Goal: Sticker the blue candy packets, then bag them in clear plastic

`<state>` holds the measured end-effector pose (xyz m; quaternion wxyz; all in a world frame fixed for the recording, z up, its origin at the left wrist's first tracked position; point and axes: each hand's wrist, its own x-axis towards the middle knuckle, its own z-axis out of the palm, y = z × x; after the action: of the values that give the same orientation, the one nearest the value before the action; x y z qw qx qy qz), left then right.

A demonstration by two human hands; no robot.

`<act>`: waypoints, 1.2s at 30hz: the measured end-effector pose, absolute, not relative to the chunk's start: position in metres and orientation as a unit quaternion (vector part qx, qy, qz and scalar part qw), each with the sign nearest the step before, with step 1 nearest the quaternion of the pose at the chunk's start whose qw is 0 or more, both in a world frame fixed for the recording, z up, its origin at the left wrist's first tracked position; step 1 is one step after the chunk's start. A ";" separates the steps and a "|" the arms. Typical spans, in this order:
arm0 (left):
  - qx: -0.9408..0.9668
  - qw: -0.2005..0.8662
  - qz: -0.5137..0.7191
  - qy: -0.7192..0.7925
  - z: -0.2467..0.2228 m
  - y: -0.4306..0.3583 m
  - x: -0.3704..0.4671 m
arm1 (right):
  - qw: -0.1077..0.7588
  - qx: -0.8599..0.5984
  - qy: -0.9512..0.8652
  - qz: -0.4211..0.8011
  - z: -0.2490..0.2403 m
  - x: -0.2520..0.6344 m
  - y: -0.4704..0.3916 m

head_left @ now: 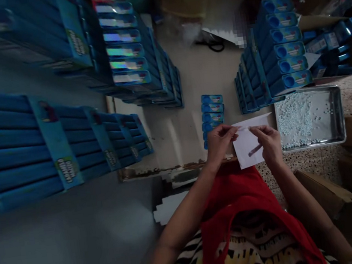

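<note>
In the head view a folded white card is held up between my two hands, with a dark narrow strip or slot across its lower part. My left hand pinches its upper left edge between thumb and fingers. At the upper right, my right hand is closed on the same card, thumb and forefinger together near the fold. Just beyond my left hand lies a short row of small blue boxes on the table, partly hidden by that hand.
Tall stacks of blue boxes stand at the left, with long banded rows nearer. Another stack stands at the right, beside a carton of blue packs. A metal tray holds small pale beads. Black-handled scissors lie at the back.
</note>
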<state>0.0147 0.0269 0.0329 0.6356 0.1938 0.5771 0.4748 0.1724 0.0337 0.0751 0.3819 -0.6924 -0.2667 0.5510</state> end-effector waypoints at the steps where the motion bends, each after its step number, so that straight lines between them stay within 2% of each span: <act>1: 0.207 0.602 0.480 0.604 0.033 0.030 0.001 | 0.384 -0.689 -0.281 0.547 0.070 0.158 0.041; 5: 0.283 0.450 0.490 0.691 0.023 0.061 -0.054 | 0.370 -0.685 -0.387 0.494 0.041 0.100 0.080; 7: 0.300 0.417 0.491 0.703 0.012 0.083 -0.075 | 0.347 -0.700 -0.447 0.436 0.027 0.079 0.103; 10: 0.274 0.452 0.498 0.687 -0.007 0.111 -0.090 | 0.296 -0.727 -0.503 0.362 0.014 0.063 0.130; 13: 0.215 0.516 0.512 0.652 -0.021 0.126 -0.092 | 0.270 -0.737 -0.518 0.340 0.006 0.058 0.144; 19: 0.164 0.564 0.517 0.622 -0.029 0.130 -0.092 | 0.264 -0.737 -0.521 0.339 -0.002 0.059 0.147; 31: 0.145 0.589 0.514 0.607 -0.041 0.128 -0.092 | 0.241 -0.751 -0.519 0.328 -0.004 0.059 0.149; 36: 0.110 0.638 0.505 0.571 -0.054 0.124 -0.090 | 0.244 -0.797 -0.467 0.296 -0.017 0.066 0.155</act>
<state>-0.0895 0.1238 -0.0538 0.6379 0.1101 0.5708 0.5052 0.0656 0.1553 -0.0170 0.2443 -0.7970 -0.4666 0.2957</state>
